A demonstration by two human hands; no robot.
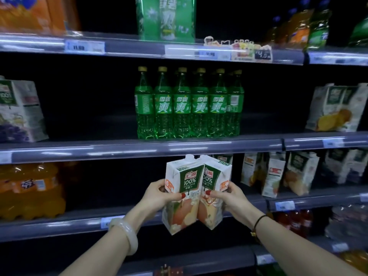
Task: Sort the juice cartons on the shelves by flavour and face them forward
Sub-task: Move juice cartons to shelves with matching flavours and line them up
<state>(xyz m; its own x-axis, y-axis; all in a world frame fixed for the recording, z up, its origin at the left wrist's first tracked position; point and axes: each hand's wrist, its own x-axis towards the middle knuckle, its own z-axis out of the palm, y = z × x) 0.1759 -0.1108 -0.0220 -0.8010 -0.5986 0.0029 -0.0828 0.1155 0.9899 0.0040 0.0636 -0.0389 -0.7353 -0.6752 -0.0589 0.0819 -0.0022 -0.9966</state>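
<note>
Two apple-juice cartons (188,181) in both hands (158,193)

Dim, dark shelf recesses; glare streaks on the shelf rails (139,150) — edges bowed, corners blurred, perhaps motion.

Green bottles (189,108) (gold caps) stand higher than orange bottles (29,190).

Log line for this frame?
left hand: grips left carton | right hand: grips right carton | cartons: apple juice, touching, fronts to camera
</note>
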